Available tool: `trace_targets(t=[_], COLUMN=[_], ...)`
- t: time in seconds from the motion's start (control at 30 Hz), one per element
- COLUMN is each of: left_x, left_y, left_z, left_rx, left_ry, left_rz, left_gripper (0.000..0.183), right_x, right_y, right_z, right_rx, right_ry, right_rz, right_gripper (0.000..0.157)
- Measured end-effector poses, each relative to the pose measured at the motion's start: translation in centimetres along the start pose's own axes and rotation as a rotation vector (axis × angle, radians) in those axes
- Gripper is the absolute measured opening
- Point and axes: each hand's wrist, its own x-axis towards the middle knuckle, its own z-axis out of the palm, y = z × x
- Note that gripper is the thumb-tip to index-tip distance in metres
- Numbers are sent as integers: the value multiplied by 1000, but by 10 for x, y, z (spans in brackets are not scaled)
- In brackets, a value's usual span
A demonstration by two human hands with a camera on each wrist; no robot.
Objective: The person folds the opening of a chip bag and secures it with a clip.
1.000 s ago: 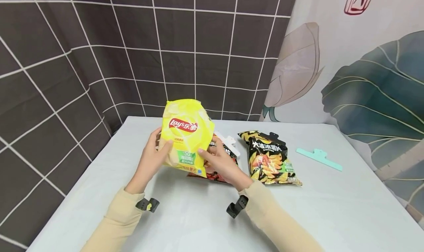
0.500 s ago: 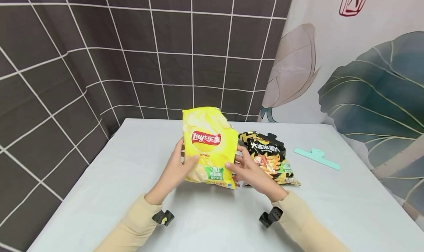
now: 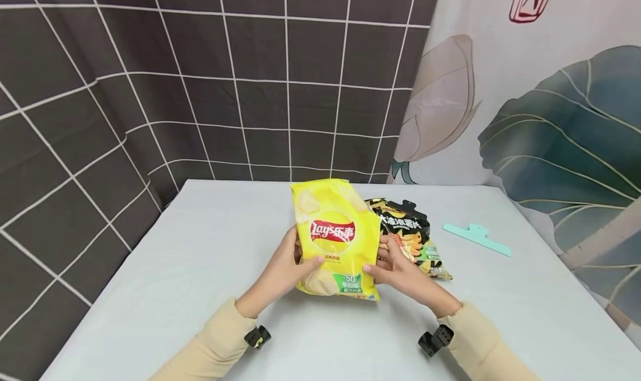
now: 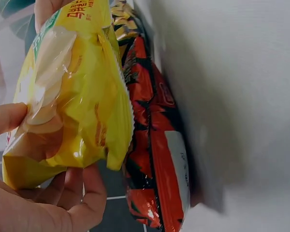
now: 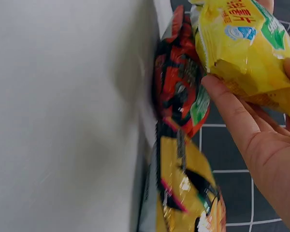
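A yellow bag of potato chips is held raised in front of me, its printed front toward the head camera and its top leaning slightly left. My left hand grips its left edge, thumb on the front and fingers behind. On the lower right edge, my right hand pinches the bag the same way. Behind and below it lies a red chip bag, hidden in the head view but plain in both wrist views. A black and yellow chip bag lies to the right, partly covered by the yellow bag and my right hand.
A black clip sits at the top of the black and yellow bag. Farther right, a teal bag clip lies loose on the white table. Dark grid-patterned cloth hangs behind, beside a leaf-print cloth.
Both hands have carried the yellow chip bag right and lower. It now hides the red bag and its white clip, and overlaps the black and yellow bag.
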Motion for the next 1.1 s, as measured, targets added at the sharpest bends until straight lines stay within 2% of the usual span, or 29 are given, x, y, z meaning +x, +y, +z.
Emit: trace_targets(t=[0.17,0.3,0.4,0.47,0.63,0.87,1.1], left_x=[1,1,1,1,-1,-3,-2], left_y=[-4,-7,-7,-7,-7,-10,-16], left_z=[6,9,11,13,15,16,14], left_rx=[65,70,62,62,102,128,76], left_ry=[-27,-52,-68,-79,-96,-102,-127], left_rz=[29,55,64,75,81,61,63], left_gripper=[82,88,91,93,97,91,100], right_x=[-6,-8,-9,-11,-15,-14,-16], right_y=[9,14,17,19,23,28,30], right_z=[-6,-10,-12,-13,-13,-11,-10], right_rx=[-33,-26,-30,-39,-74,-94,-125], right_ry=[-13,-13,-7,-7,6,7,-15], right_rz=[-11,4,11,10,23,2,-48], right_gripper=[66,66,73,84,99,90,85])
